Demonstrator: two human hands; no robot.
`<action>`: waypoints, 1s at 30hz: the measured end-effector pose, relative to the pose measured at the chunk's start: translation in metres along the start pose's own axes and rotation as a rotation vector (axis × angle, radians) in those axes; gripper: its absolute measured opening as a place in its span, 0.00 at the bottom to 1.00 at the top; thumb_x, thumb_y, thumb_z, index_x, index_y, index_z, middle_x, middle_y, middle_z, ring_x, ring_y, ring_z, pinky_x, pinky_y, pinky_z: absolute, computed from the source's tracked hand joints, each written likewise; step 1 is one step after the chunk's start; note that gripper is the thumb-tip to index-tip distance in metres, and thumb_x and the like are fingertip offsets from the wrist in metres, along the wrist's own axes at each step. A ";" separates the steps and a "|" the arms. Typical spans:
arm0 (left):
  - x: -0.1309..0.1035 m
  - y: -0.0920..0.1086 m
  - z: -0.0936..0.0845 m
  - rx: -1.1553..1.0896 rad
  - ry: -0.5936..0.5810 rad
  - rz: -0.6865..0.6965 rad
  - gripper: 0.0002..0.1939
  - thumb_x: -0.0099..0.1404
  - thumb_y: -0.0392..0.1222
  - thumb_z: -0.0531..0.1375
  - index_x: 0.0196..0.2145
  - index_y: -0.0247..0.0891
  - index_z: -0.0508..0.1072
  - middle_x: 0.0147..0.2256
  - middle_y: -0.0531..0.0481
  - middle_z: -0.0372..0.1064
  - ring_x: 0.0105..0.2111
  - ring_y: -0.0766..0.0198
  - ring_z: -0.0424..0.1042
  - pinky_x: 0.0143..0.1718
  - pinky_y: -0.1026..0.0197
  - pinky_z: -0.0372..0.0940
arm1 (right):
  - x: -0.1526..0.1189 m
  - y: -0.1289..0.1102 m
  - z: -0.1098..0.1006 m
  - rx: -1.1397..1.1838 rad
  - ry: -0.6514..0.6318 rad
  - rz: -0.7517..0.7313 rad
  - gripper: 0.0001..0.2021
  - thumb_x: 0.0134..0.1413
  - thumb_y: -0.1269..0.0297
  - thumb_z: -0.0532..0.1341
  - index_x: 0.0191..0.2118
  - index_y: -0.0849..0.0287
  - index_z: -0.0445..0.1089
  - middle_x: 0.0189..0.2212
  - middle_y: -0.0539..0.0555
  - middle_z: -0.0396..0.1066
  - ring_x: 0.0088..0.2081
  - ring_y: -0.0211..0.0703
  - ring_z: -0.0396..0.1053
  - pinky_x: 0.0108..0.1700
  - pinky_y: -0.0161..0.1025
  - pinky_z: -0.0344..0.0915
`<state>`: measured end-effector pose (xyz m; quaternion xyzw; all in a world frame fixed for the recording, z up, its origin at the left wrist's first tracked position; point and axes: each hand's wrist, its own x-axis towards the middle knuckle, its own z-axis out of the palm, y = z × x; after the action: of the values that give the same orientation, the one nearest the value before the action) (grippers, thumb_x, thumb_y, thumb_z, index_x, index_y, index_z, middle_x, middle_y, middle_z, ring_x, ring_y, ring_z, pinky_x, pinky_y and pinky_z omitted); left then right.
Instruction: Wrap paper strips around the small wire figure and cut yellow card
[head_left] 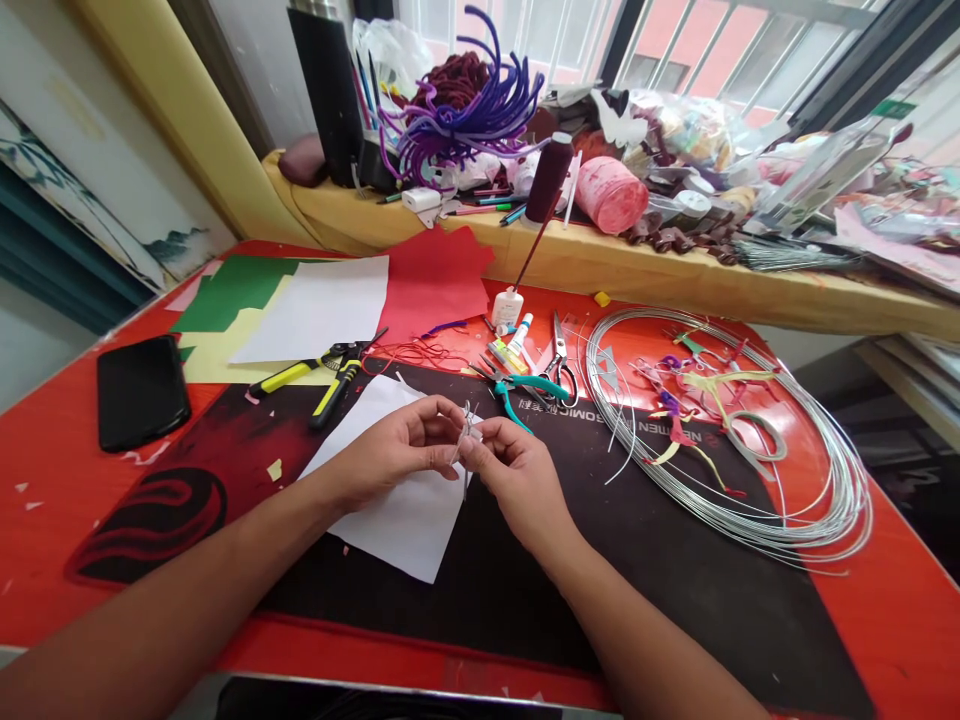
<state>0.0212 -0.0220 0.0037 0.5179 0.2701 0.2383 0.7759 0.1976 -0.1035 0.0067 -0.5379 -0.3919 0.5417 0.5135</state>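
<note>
Wire piece (468, 434): silvery, thin and bent, held in the fingertips of both hands above the right edge of a white sheet (416, 535); too small to tell its exact shape.
Left hand (412, 447): curled nearly closed, holding the wire piece by thumb and fingertips.
Right hand (517, 465): pinched closed on the wire piece, with thumb against forefinger.
Under the hands: white sheet, lying aslant on a dark mat (525, 590).
Beyond the hands: teal-handled pliers (536, 384) beside scissors (559, 352); near these, small tubes (519, 335) and a white bottle (508, 306).
Left of the bottle: yellow-and-black cutters (347, 392), red thread (424, 352), then red paper (442, 275), white paper (322, 300) and green paper (236, 290).
Far left: black phone (142, 392) on the red table (37, 500).
Right: large wire coil (844, 470), around and under colored scraps (679, 425) and a tape roll (756, 436).
Back ledge: purple fuzzy stems (465, 125), dark thread cone (551, 175), black flask (324, 95).
</note>
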 end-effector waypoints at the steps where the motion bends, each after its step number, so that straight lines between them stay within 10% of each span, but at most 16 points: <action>1: 0.000 0.000 0.001 -0.003 -0.003 -0.006 0.18 0.64 0.45 0.75 0.44 0.39 0.73 0.39 0.50 0.76 0.39 0.61 0.77 0.38 0.60 0.73 | 0.000 0.000 0.000 0.006 -0.012 -0.001 0.22 0.53 0.42 0.73 0.36 0.57 0.74 0.22 0.45 0.66 0.23 0.35 0.52 0.26 0.37 0.47; 24: 0.001 0.001 0.007 -0.095 0.064 -0.024 0.21 0.60 0.43 0.76 0.45 0.38 0.72 0.33 0.52 0.75 0.32 0.63 0.76 0.32 0.62 0.65 | -0.001 -0.007 0.001 0.031 0.000 -0.066 0.21 0.57 0.40 0.71 0.34 0.56 0.78 0.18 0.44 0.57 0.22 0.36 0.48 0.26 0.38 0.52; 30: 0.000 -0.001 0.009 0.028 0.106 -0.002 0.22 0.60 0.44 0.76 0.46 0.39 0.72 0.34 0.53 0.75 0.33 0.63 0.76 0.34 0.61 0.68 | -0.001 -0.008 0.003 0.025 0.023 -0.100 0.16 0.58 0.46 0.71 0.34 0.55 0.78 0.25 0.50 0.72 0.26 0.41 0.65 0.32 0.40 0.65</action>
<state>0.0274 -0.0288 0.0059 0.5149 0.3146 0.2610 0.7535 0.1954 -0.1029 0.0146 -0.5173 -0.4057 0.5140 0.5510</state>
